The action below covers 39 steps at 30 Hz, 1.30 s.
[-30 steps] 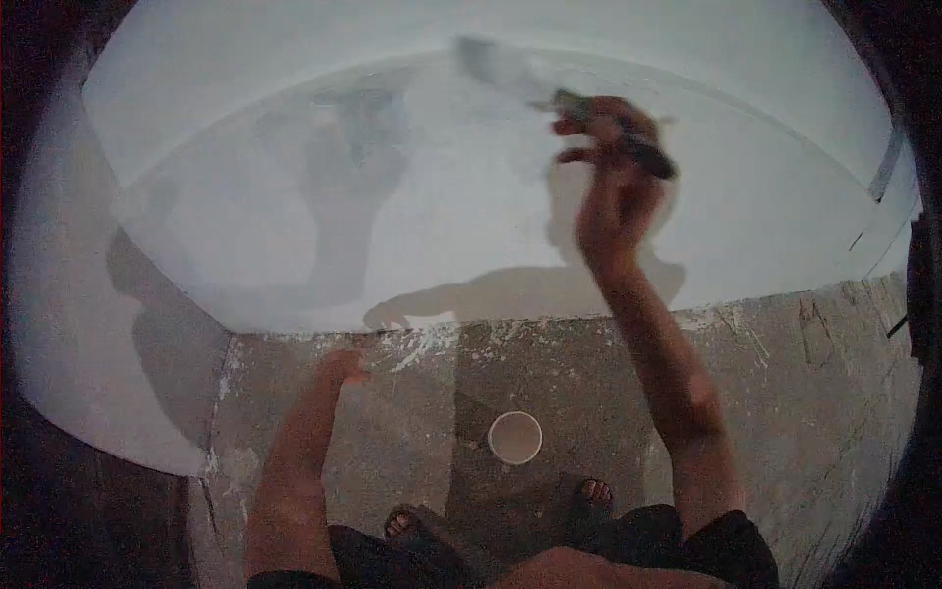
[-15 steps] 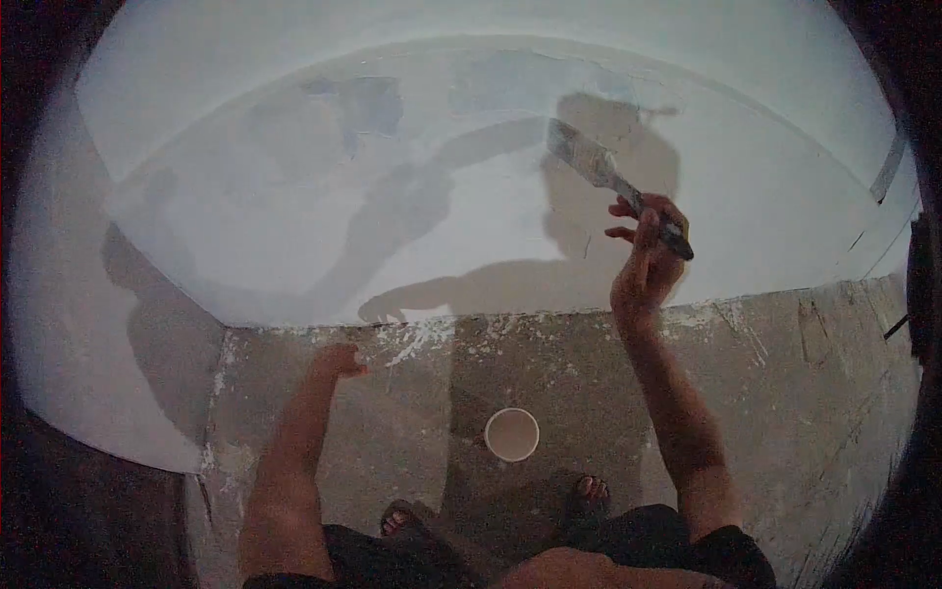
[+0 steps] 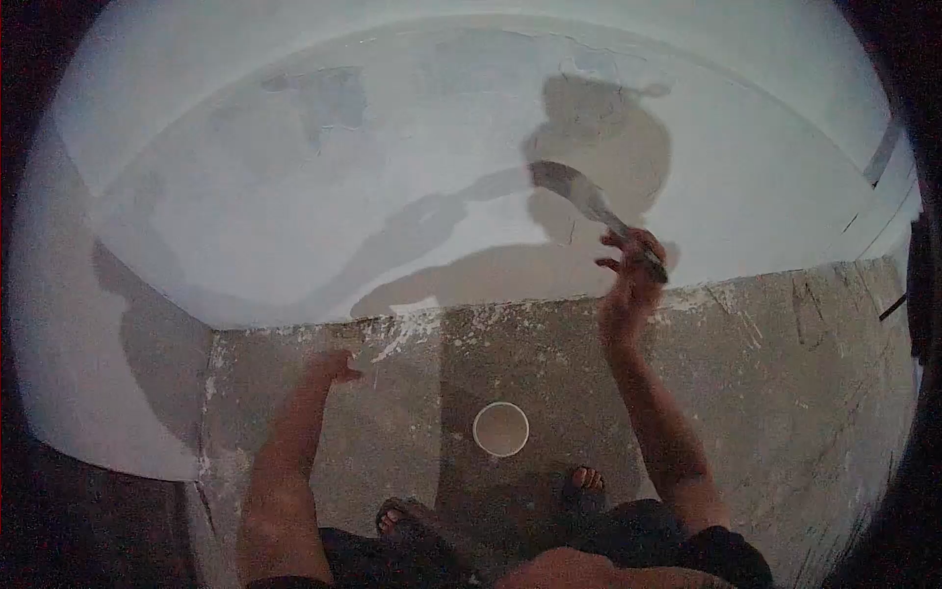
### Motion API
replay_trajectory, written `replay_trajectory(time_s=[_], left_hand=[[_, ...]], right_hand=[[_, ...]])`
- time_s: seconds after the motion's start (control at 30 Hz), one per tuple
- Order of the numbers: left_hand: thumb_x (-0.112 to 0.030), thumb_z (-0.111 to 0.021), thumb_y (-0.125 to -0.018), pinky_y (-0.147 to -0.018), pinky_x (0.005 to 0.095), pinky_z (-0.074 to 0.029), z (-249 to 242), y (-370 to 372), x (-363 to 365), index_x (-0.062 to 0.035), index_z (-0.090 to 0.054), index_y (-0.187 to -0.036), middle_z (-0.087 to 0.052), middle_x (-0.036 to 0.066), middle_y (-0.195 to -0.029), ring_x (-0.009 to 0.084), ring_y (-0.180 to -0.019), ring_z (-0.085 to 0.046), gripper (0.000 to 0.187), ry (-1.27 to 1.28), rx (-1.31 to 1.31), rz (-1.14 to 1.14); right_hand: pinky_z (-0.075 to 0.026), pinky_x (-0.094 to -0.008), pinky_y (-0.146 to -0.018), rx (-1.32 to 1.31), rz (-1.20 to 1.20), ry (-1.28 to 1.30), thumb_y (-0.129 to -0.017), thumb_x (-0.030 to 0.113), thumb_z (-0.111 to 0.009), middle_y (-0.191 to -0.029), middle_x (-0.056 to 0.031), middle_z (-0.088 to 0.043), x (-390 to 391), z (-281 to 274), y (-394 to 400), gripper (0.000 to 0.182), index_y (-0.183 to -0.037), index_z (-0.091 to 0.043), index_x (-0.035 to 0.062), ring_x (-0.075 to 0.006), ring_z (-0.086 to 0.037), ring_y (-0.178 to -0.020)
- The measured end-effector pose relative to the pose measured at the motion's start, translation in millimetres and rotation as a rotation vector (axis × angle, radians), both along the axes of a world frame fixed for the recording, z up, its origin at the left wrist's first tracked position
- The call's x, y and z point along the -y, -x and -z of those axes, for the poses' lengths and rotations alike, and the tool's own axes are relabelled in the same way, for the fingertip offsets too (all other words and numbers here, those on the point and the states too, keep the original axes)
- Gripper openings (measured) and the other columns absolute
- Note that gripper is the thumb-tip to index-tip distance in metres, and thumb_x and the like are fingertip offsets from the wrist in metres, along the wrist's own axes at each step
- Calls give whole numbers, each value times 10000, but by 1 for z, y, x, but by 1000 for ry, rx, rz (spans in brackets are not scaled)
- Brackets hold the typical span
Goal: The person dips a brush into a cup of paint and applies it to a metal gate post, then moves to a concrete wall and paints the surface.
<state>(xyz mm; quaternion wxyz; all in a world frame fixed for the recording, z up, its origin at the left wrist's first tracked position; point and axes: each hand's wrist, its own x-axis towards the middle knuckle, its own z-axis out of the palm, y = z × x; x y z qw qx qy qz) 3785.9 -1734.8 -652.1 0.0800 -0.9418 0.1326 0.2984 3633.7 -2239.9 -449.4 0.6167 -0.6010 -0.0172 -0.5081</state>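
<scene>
My right hand (image 3: 633, 280) is closed around the handle of a wide paintbrush (image 3: 594, 201), with a finger or two standing off it. The brush slants up and left, and its bristle end reaches the white wall (image 3: 471, 226), in or near my shadow; whether the bristles touch cannot be made out. Over the floor at the wall's foot hangs my left hand (image 3: 337, 367), with nothing in it and its thumb and a finger apart. Between my arms, a round white-rimmed container (image 3: 501, 429) stands on the floor, holding something pale.
White splatters mark the rough grey-brown floor (image 3: 392, 432) along the wall's base. My sandalled feet are behind the container. A second white wall (image 3: 74, 363) meets the first at the left. Some dark object (image 3: 920, 285) stands at the right edge.
My right hand and the brush have moved down and slightly left along the wall. The view has shifted a little, and my left hand stays nearly where it was.
</scene>
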Motion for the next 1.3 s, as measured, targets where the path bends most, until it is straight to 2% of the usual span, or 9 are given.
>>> replay_trajectory(time_s=[0.17,0.43,0.5,0.77,0.9,0.97,1.03,1.17,1.3], left_hand=[[-638,-712,-883,-1144,504,-441,18,-14,-3,-132,-463,-1547,-573,140,-1489,341,-1365,-552,871,-97,-118,-11],[-613,-727,-890,-1132,535,-450,44,-23,10,-121,-451,-1553,-591,144,-1469,363,-1352,-560,870,-39,-83,-19],[-618,-722,-892,-1130,543,-451,42,-16,23,-121,-440,-1559,-584,147,-1477,367,-1354,-557,879,-75,-37,-15],[-655,-729,-864,-1140,540,-440,59,-26,4,-138,-452,-1550,-541,157,-1519,380,-1382,-529,902,-56,-135,81],[-656,-730,-861,-1146,543,-428,34,-20,18,-127,-467,-1534,-546,170,-1511,385,-1383,-528,896,-53,-152,27],[-656,-731,-858,-1150,546,-420,26,-14,24,-120,-477,-1524,-550,179,-1505,389,-1384,-526,891,-40,-167,-25],[-655,-730,-860,-1150,548,-421,50,-19,18,-115,-481,-1518,-550,180,-1505,390,-1383,-527,887,-24,-163,5],[-647,-732,-863,-1142,549,-433,32,-13,29,-114,-487,-1510,-560,173,-1495,393,-1357,-547,873,-12,-126,89],[-651,-737,-858,-1141,541,-437,37,-19,27,-116,-486,-1511,-563,164,-1495,390,-1358,-547,881,12,-179,36]], right_hand=[[-611,-376,-722,63,92,105,-1110,222,-485,-1175,-181,-696,5,-19,33,264,-1297,-524,41,-283,-715,-1063],[-611,-376,-759,0,-214,136,-1108,233,-482,-1194,-151,-664,17,-26,-12,310,-1303,-542,0,-251,-700,-1076],[-615,-378,-769,55,-188,-30,-1050,449,-582,-1245,-145,-664,62,-15,-10,524,-1351,-521,24,-272,-712,-1064],[-616,-383,-784,110,439,315,-1116,274,-476,-1207,-187,-693,73,-43,50,324,-1297,-548,15,-282,-697,-1122],[-614,-345,-731,146,566,810,-1023,104,-609,-1185,-168,-666,58,-29,14,236,-1257,-638,88,-265,-702,-1052],[-606,-358,-757,-392,14,299,-952,58,-682,-1149,-136,-688,19,-14,24,305,-1248,-655,126,-275,-706,-1054],[-603,-369,-797,-175,175,928,-910,60,-726,-1144,-104,-700,7,11,13,357,-1251,-657,141,-274,-716,-1001],[-616,-375,-780,-143,55,997,-927,-37,-679,-1215,-175,-689,-23,-6,25,246,-1158,-647,42,-304,-706,-1082],[-602,-372,-808,-54,-147,578,-994,11,-626,-1183,-141,-682,3,-22,9,206,-1193,-629,65,-248,-706,-1040]])
